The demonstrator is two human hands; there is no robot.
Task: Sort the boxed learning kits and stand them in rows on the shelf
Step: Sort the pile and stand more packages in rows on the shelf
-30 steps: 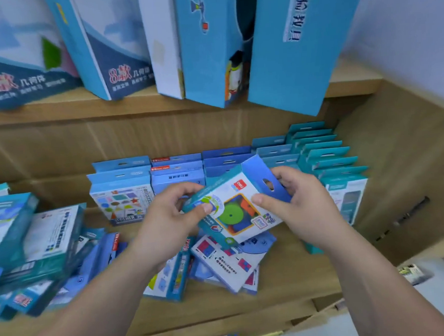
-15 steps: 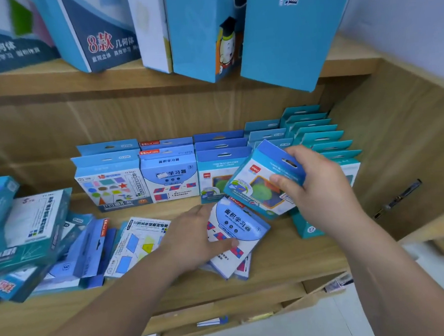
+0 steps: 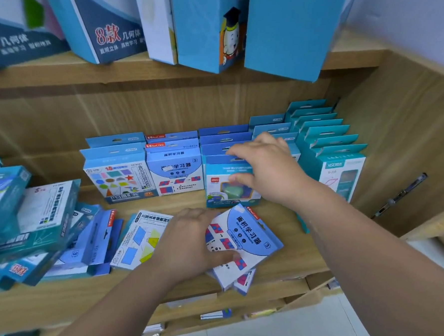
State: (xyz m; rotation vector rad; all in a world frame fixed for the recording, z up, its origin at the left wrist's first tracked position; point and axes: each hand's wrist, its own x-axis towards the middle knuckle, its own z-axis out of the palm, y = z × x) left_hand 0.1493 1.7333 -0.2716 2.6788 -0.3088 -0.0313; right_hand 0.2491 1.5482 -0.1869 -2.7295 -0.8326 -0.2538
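Observation:
Several rows of small blue boxed kits stand upright at the back of the wooden shelf (image 3: 286, 265). My right hand (image 3: 265, 170) grips a kit with a green shape on its front (image 3: 225, 193), upright at the front of the third row. My left hand (image 3: 192, 245) holds a flat blue-and-white area kit (image 3: 248, 236) lying on top of a small stack at the shelf's front. Another flat kit with coloured quadrilaterals (image 3: 142, 240) lies just left of that hand. The shapes kit (image 3: 117, 179) and an area kit (image 3: 175, 173) front the two left rows.
A loose heap of teal and blue kits (image 3: 34, 226) covers the shelf's left end. Teal kits (image 3: 337, 163) stand in a row by the right side wall. Large blue boxes (image 3: 292, 26) overhang from the upper shelf. More items lie on a lower shelf.
My right hand carried the green-shape kit from mid-air back to the front of the third row and stood it upright. My left hand let go of it and took hold of the flat area kit.

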